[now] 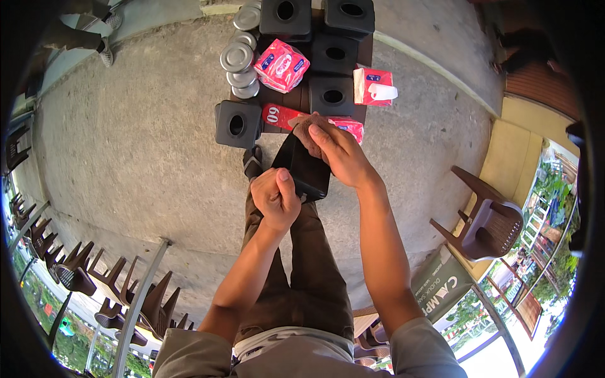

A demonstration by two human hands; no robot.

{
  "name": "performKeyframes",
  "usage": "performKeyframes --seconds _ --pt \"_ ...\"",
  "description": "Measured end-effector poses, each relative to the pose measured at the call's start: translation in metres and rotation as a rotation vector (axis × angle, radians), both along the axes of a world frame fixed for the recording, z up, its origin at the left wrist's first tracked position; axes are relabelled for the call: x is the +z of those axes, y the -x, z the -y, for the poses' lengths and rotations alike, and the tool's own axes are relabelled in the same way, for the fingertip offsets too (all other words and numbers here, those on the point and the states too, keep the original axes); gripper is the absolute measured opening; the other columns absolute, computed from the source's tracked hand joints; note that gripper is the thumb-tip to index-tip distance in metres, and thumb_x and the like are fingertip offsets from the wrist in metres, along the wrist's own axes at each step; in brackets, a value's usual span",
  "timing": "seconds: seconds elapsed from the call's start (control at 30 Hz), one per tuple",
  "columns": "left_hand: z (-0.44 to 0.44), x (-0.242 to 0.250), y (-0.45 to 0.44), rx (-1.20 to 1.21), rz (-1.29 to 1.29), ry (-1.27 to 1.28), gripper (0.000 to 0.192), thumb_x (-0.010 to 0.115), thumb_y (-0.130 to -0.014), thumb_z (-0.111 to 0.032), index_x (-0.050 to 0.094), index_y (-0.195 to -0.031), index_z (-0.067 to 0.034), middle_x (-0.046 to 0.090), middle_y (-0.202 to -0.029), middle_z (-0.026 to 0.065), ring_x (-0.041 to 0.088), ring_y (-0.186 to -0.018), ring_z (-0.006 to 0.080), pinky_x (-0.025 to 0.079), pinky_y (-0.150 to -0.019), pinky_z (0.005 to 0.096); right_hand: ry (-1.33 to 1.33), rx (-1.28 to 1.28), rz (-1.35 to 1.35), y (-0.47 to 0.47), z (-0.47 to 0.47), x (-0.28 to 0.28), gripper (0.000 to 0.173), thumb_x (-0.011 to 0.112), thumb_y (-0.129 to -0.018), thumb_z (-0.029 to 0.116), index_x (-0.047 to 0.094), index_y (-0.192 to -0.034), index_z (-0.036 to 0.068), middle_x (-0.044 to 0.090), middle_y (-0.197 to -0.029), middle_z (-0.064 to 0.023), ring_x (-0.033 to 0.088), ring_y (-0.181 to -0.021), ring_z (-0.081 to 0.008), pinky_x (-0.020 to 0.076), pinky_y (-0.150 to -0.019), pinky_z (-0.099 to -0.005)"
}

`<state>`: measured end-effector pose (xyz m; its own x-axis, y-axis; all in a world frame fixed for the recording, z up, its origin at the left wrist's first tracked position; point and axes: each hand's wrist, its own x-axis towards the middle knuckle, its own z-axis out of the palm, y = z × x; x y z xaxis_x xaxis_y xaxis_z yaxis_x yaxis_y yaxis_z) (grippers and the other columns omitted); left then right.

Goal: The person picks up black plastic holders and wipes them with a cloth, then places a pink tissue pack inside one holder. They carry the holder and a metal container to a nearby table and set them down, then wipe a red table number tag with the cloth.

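In front of my legs my left hand (279,193) grips the near left side of a black box (309,172), which looks like a tissue dispenser and is tilted. My right hand (344,152) presses a folded brown cloth (309,134) against the far edge of that box. Beyond it on a dark slatted table (286,98) lies a red table-number sign (280,115). Partly behind my right hand is a pink tissue pack (349,126). More black tissue boxes stand around, one at the near left corner (237,124) and one at the right (332,96).
Stacked silver round tins (237,57) line the table's left edge. Two further pink tissue packs sit at its middle (282,66) and right edge (373,87). A brown plastic chair (491,222) stands at right, and several chairs (75,269) line the left. Another person's shoes (107,51) show top left.
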<state>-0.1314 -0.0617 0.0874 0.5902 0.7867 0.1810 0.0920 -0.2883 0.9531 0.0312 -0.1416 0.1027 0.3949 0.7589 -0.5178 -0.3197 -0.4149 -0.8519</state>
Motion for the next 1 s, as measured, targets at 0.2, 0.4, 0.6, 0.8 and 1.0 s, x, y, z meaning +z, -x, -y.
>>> performKeyframes --seconds 0.2,0.4,0.6,0.8,1.0 --pt "-0.005 -0.015 -0.014 0.115 -0.042 0.257 0.055 0.050 -0.119 -0.023 0.047 -0.068 -0.002 0.043 -0.059 0.0006 0.035 -0.058 0.0060 0.028 -0.049 0.0326 -0.083 0.028 0.610 0.055 0.000 0.043 0.051 0.057 -0.113 0.035 0.062 -0.147 -0.002 0.055 -0.159 -0.0244 0.042 -0.156 -0.0441 0.0288 -0.128 -0.0557" --pt "-0.009 0.002 -0.017 0.075 -0.003 0.132 0.058 0.053 -0.117 -0.022 0.040 -0.064 -0.003 0.039 -0.056 0.0004 0.034 -0.054 0.0073 0.026 -0.049 0.0319 -0.203 -0.100 0.556 0.025 -0.004 0.006 0.052 0.061 -0.110 0.029 0.059 -0.150 -0.005 0.061 -0.154 -0.0197 0.051 -0.149 -0.0398 0.0328 -0.128 -0.0499" --pt "-0.018 0.025 -0.030 0.141 0.159 0.095 0.060 0.055 -0.116 -0.028 0.041 -0.063 -0.005 0.041 -0.059 -0.0063 0.034 -0.059 0.0046 0.025 -0.053 0.0301 -0.473 -0.208 -0.507 -0.034 -0.003 -0.028 0.063 0.040 -0.114 0.045 0.058 -0.146 -0.006 0.061 -0.153 -0.0205 0.059 -0.143 -0.0283 0.0427 -0.124 -0.0422" --pt "-0.041 0.017 -0.046 0.366 0.223 0.553 0.057 0.058 -0.115 -0.034 0.056 -0.066 -0.005 0.058 -0.064 -0.0020 0.052 -0.058 0.0070 0.038 -0.051 0.0278 -0.337 -0.562 -0.533 -0.010 0.004 -0.042 0.072 0.046 -0.109 0.057 0.051 -0.158 0.005 0.062 -0.155 -0.0155 0.061 -0.142 -0.0289 0.0476 -0.120 -0.0473" --pt "-0.057 -0.011 -0.027 0.349 0.335 1.107 0.044 0.061 -0.112 -0.032 0.065 -0.080 -0.003 0.071 -0.078 0.0035 0.066 -0.065 0.0102 0.053 -0.058 0.0280 -0.348 -0.489 -0.526 -0.012 0.011 -0.039 0.043 0.070 -0.105 0.034 0.068 -0.135 0.003 0.075 -0.121 -0.0096 0.072 -0.107 -0.0190 0.0572 -0.092 -0.0330"
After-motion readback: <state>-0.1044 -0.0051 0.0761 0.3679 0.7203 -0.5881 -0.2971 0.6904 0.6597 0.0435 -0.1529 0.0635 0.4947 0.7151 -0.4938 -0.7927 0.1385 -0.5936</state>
